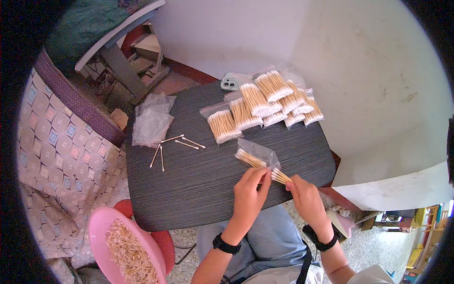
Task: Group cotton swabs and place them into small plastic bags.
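Above the near right part of the dark desk (189, 199), my left hand (251, 189) pinches a clear bag (266, 153) that already has some cotton swabs inside. My right hand (307, 199) grasps a small bundle of swabs (281, 176), its far end right at the bag's mouth. Beyond them lies a heap of filled bags (255, 102) beside a phone (230, 83). To the left I have a stack of flat bags (152, 118) and five loose swabs (187, 144); below the desk, a pink basin (99, 225) holds many more swabs.
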A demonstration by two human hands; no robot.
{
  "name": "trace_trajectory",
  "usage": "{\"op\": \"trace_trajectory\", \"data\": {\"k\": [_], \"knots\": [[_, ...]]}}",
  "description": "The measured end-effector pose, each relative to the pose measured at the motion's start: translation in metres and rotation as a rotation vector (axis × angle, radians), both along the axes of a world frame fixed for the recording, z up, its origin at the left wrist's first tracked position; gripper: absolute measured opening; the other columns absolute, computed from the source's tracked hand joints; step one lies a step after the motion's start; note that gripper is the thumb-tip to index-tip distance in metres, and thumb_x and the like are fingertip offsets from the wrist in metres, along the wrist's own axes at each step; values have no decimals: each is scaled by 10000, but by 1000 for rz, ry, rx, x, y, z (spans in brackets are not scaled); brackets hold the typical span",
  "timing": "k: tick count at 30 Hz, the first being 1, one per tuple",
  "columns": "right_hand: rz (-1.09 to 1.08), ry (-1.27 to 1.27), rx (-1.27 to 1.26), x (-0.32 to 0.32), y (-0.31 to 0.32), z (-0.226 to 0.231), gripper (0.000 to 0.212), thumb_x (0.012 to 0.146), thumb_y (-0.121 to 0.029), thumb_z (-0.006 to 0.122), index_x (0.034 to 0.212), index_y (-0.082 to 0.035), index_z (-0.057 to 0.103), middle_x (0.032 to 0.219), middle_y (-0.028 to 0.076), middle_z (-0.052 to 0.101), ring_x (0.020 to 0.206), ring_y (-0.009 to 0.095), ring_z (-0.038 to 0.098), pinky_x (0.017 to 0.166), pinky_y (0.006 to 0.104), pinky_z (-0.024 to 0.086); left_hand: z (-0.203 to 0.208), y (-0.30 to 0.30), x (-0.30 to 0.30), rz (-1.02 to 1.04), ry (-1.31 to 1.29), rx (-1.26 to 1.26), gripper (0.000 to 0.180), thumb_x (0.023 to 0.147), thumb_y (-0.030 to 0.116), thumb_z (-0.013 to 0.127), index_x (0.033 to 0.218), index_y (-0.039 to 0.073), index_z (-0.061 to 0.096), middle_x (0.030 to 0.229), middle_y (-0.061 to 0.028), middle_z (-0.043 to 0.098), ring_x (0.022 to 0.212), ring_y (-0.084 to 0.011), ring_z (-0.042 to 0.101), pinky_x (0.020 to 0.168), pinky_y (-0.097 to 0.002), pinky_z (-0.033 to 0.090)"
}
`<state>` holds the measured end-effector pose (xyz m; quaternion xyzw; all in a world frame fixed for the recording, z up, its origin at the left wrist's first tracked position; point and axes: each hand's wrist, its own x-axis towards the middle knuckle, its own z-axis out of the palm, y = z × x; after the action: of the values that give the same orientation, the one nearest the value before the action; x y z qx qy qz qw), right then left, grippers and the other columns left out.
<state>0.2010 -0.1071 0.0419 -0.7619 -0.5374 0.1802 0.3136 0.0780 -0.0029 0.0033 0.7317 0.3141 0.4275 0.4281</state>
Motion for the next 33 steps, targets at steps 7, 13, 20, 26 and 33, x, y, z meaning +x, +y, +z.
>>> {"op": "trace_trajectory", "data": {"k": [7, 13, 20, 26, 33], "knots": [[-67, -158, 3, 0, 12, -4, 168, 982, -142, 446, 884, -9, 479, 732, 196, 599, 711, 412, 603, 591, 487, 468, 5, -5, -1, -17, 50, 127, 148, 820, 9, 682, 961, 13, 635, 871, -104, 649, 696, -204, 661, 615, -281, 532], [-65, -12, 56, -1, 20, 2, 171, 983, -134, 439, 885, -4, 492, 739, 206, 608, 730, 419, 603, 607, 496, 464, 3, -4, -1, -15, 52, 191, 167, 811, 16, 691, 967, 14, 631, 880, -105, 641, 684, -211, 652, 598, -293, 525], [11, 46, 106, 9, 29, -14, 158, 962, -136, 468, 898, 6, 494, 767, 225, 608, 735, 441, 585, 629, 515, 451, 8, -3, 1, -46, 159, 359, 179, 770, 46, 709, 937, 35, 646, 885, -96, 630, 843, -274, 637, 719, -369, 511], [43, 31, 88, 10, 35, -13, 148, 948, -135, 483, 897, 3, 500, 792, 253, 601, 748, 451, 574, 638, 539, 435, 29, 16, -5, 98, 209, 494, 422, 817, 72, 640, 1228, 36, 550, 1178, -128, 574, 1131, -338, 522, 992, -499, 375], [86, 9, 26, 10, 41, -11, 174, 956, -150, 468, 937, 13, 525, 826, 259, 602, 797, 449, 584, 672, 539, 448, 24, 31, 11, -70, 394, 547, 506, 834, 16, 566, 1322, 3, 431, 1147, -124, 546, 1173, -321, 478, 1121, -597, 186]]}}
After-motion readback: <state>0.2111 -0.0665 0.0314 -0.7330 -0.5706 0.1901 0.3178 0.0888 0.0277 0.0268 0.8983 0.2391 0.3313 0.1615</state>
